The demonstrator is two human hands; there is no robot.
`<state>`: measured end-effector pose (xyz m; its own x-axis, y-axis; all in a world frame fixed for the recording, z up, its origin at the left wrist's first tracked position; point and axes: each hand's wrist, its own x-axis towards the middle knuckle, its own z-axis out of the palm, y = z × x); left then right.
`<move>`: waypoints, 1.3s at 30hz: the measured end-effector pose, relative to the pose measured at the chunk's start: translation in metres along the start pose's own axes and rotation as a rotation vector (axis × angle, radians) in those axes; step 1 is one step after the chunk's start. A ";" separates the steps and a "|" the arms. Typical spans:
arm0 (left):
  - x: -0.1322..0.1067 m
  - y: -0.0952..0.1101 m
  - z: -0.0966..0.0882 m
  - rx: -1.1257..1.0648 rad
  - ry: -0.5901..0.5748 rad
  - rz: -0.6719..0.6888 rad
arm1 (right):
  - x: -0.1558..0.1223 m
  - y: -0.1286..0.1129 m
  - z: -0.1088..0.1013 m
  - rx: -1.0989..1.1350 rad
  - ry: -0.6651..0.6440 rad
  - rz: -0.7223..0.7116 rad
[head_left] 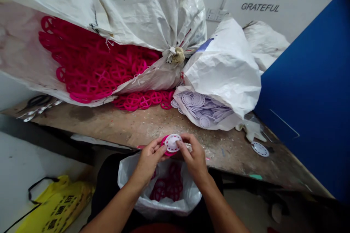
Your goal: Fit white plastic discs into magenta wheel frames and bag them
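Note:
My left hand (149, 159) and my right hand (193, 156) meet over my lap, holding a magenta plastic spoked ring (164, 146) with a pale lilac perforated disc (172, 143) against it. Fingers of both hands grip the edges of the pair. Below my hands, a white plastic bag (131, 185) stands open with several magenta rings (166, 186) inside. On the bench, a white woven sack (150, 11) spills a heap of magenta rings (93, 65), and a second sack (224, 69) holds many lilac discs (202, 106).
A scarred wooden workbench (123, 126) runs in front of me, dusted with white specks. A loose lilac disc (260, 149) lies at its right end near a crumpled white glove (253, 130). A blue panel (303, 91) stands at the right, and a yellow bag (57, 204) lies at the lower left.

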<state>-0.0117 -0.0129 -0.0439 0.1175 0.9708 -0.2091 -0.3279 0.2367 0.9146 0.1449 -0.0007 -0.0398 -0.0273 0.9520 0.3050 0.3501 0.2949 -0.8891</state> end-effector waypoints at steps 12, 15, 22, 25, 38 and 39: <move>-0.009 0.006 -0.001 0.491 0.036 0.277 | -0.002 0.003 -0.001 0.135 -0.253 0.132; -0.010 0.004 0.000 0.345 -0.024 0.162 | -0.003 0.004 -0.002 0.334 -0.215 0.259; -0.015 -0.008 -0.003 0.305 -0.053 0.017 | -0.017 -0.001 -0.005 0.434 -0.349 0.270; -0.014 -0.012 -0.006 0.359 -0.062 -0.008 | -0.017 -0.002 -0.008 0.311 -0.381 0.215; 0.025 0.056 -0.087 1.138 0.255 0.384 | 0.105 0.079 -0.107 -1.130 -0.134 0.027; 0.038 0.064 -0.100 1.177 0.371 0.474 | 0.109 0.082 -0.108 -1.158 -0.182 0.063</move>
<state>-0.1216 0.0433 -0.0281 -0.1057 0.9471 0.3029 0.7611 -0.1190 0.6376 0.2717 0.1182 -0.0432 -0.0801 0.9876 0.1350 0.9959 0.0850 -0.0314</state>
